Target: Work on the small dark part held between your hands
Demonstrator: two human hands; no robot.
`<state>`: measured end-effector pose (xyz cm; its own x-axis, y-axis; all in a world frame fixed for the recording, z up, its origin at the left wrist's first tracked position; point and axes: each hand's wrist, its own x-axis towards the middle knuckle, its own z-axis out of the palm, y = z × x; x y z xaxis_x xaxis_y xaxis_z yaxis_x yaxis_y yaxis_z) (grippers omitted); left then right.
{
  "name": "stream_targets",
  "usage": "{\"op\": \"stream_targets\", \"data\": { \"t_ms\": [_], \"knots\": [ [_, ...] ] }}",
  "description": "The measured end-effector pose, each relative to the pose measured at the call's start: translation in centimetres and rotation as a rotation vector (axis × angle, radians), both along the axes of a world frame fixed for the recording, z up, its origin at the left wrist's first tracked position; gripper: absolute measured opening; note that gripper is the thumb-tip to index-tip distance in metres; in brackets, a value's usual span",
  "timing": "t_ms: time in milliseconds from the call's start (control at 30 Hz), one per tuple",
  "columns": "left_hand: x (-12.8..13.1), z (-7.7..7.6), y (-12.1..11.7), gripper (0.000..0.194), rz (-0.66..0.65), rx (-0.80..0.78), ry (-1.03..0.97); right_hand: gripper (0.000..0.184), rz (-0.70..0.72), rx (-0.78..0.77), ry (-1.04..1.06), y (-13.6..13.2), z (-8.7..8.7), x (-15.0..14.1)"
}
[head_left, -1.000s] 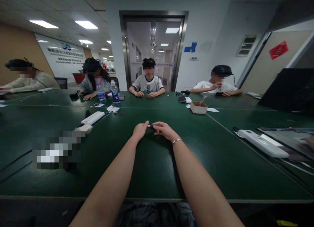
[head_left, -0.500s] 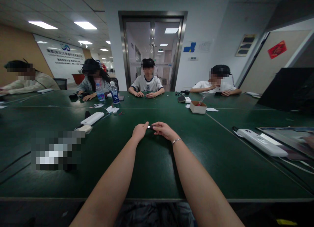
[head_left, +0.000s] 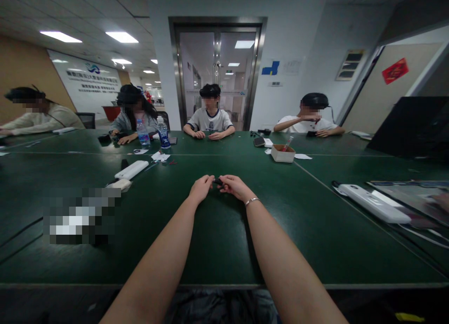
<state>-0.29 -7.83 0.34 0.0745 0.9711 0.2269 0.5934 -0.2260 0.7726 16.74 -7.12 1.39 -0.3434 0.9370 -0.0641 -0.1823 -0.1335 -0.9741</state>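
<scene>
Over the middle of the green table (head_left: 224, 240), my two hands nearly meet around a small black object (head_left: 218, 181); its exact kind is too small to tell. My left hand (head_left: 201, 188) pinches the object's left end, thumb uppermost and the other fingers mostly hidden. From the other side, my right hand (head_left: 236, 187) grips the right part between thumb and curled fingers. A silver bracelet (head_left: 251, 201) circles the right wrist.
Left of my hands lie a white power strip (head_left: 132, 169) and a blurred-out item (head_left: 80, 216). A white power strip (head_left: 373, 203) with cables lies on the right. Farther back stand an open box (head_left: 283, 154) and two bottles (head_left: 163, 133). Several people sit opposite.
The silver part that showed between my hands is now hidden, and more of the black part shows. My hands have drawn slightly closer together.
</scene>
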Motion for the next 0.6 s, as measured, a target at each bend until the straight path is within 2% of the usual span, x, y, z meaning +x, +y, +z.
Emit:
{"op": "stream_targets", "data": {
  "t_ms": [333,467,600],
  "knots": [
    [0.13,-0.52,0.35,0.016,-0.103,0.066,-0.148,0.02,-0.011,-0.019,0.018,-0.15,0.13,0.11],
    [0.38,-0.61,0.28,0.019,-0.162,0.07,-0.247,0.026,-0.022,-0.011,0.025,-0.02,-0.03,0.11],
    [0.58,-0.52,0.18,0.021,-0.164,0.087,-0.281,0.028,-0.021,-0.012,0.019,0.08,-0.11,0.04]
  ]
}}
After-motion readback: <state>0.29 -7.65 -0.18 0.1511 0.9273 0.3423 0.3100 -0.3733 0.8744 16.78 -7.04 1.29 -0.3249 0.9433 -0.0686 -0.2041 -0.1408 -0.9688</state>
